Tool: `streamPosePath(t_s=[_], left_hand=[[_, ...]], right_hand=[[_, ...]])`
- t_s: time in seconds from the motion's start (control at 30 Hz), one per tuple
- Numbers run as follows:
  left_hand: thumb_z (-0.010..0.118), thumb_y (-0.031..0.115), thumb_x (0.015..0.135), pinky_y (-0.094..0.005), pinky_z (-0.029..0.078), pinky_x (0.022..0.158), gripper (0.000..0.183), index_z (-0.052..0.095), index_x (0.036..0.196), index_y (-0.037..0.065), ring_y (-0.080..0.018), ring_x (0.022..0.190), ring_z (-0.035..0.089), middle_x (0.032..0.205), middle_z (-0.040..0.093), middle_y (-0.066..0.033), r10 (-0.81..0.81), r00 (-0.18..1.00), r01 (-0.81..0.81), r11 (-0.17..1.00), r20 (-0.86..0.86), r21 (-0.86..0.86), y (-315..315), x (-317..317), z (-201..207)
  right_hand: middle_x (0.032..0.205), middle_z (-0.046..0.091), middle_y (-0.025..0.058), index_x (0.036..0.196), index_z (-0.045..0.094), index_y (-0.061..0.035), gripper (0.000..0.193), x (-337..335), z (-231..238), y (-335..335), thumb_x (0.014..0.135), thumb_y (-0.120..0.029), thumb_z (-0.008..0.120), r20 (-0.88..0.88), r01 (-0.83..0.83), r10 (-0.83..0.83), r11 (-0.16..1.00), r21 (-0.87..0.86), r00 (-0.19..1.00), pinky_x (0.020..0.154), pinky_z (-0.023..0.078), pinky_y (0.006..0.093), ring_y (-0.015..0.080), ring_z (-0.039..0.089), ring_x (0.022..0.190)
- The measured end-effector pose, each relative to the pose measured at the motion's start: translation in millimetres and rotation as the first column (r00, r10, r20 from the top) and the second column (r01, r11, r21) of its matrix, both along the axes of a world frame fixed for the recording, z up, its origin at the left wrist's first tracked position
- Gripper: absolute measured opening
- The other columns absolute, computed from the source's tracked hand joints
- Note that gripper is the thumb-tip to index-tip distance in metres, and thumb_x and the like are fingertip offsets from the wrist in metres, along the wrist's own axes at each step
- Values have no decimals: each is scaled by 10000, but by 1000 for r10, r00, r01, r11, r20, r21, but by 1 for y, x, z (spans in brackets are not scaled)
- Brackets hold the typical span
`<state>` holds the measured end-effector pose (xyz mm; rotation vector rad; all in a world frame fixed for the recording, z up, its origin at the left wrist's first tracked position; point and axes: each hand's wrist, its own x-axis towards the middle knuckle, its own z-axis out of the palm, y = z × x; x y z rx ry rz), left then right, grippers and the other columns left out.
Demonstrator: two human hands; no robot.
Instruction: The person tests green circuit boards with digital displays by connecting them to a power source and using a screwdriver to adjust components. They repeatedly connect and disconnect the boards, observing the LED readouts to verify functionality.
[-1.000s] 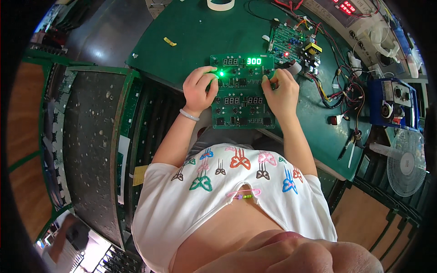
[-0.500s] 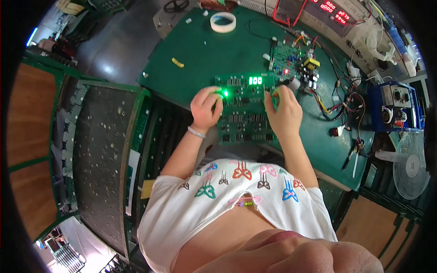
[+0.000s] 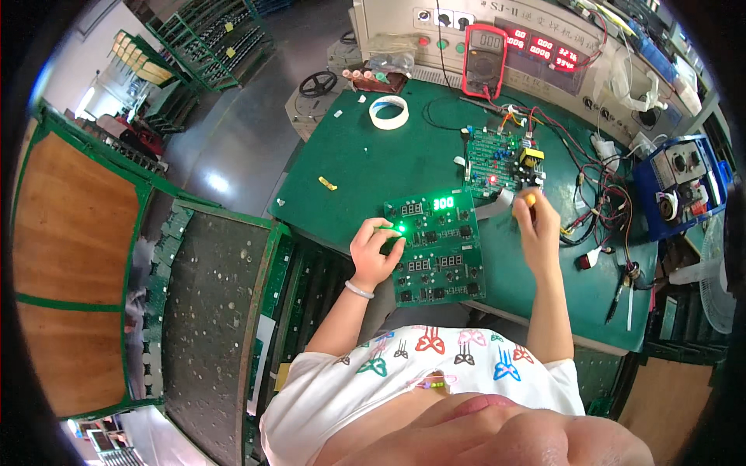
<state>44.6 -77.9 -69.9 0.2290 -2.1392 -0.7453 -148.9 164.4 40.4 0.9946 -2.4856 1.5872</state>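
A green circuit board (image 3: 437, 247) with rows of digit displays lies at the table's near edge, its lower part overhanging. One display and a green light on it are lit. My left hand (image 3: 377, 252) is closed on the board's left edge, fingertips beside the green light. To the right of the board and apart from it, my right hand (image 3: 540, 229) is closed around a small tool with a rounded yellow end (image 3: 531, 199); the rest of the tool is hidden. A flat pale cable (image 3: 496, 206) runs from the display board toward a second circuit board (image 3: 497, 159) with a red light.
The green table (image 3: 326, 210) carries a tape roll (image 3: 388, 113), a yellow scrap (image 3: 327, 184) and tangled wires (image 3: 614, 186). Behind stand a red multimeter (image 3: 485, 62) and a test console (image 3: 536, 19). At right are a blue-framed device (image 3: 680, 186) and a fan (image 3: 711, 287).
My right hand has moved off the display board to the right, holding the yellow-ended tool. The lit display's first digit has changed. The view has tilted up, showing more of the console.
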Motion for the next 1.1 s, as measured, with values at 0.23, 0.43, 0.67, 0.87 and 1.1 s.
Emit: streamPosePath(t_s=[0.23, 0.43, 0.67, 0.87, 1.1], left_hand=[[774, 75, 768, -312, 507, 692, 131, 685, 854, 33, -216, 778, 614, 1040, 610, -125, -23, 1000, 23, 1000, 4, -16, -1, -5, -4], [740, 52, 802, -283, 496, 621, 107, 693, 890, 17, -177, 740, 596, 1039, 601, -109, -32, 999, 30, 997, -26, -75, -3, -2, -13], [726, 35, 805, -286, 506, 638, 97, 697, 894, 12, -187, 762, 603, 1043, 597, -114, -30, 999, 28, 997, -29, -76, -1, -4, -13], [720, 33, 810, -285, 516, 649, 102, 709, 911, 17, -200, 811, 610, 1042, 599, -119, -34, 999, 31, 996, -34, -86, -1, -5, -12], [730, 35, 761, -318, 528, 654, 120, 715, 880, 28, -230, 774, 626, 981, 634, -120, -16, 998, 13, 999, -56, -48, 1, -7, -8]], right_hand=[[911, 634, 136, 1052, 612, -16, 136, -26, -29, -44, 934, -75, 645, -277, -65, 4, 975, -211, 961, 753, 486, 374, 311, 617, 834], [911, 586, 104, 992, 586, -48, 215, -32, -41, -33, 787, -15, 641, -423, -141, 109, 989, -47, 899, 800, 432, 403, 315, 552, 867], [948, 592, 61, 1007, 598, -88, 232, -33, -42, -30, 789, -38, 663, -496, -109, 139, 990, 90, 857, 834, 412, 398, 283, 534, 924], [962, 596, 37, 1004, 591, -113, 250, -33, -44, -33, 779, -81, 695, -534, -73, 123, 991, 114, 837, 844, 405, 406, 276, 536, 948], [981, 604, 34, 1016, 594, -117, 246, -31, -45, -36, 794, -100, 698, -538, -61, 128, 988, 141, 833, 867, 406, 420, 281, 534, 959]])
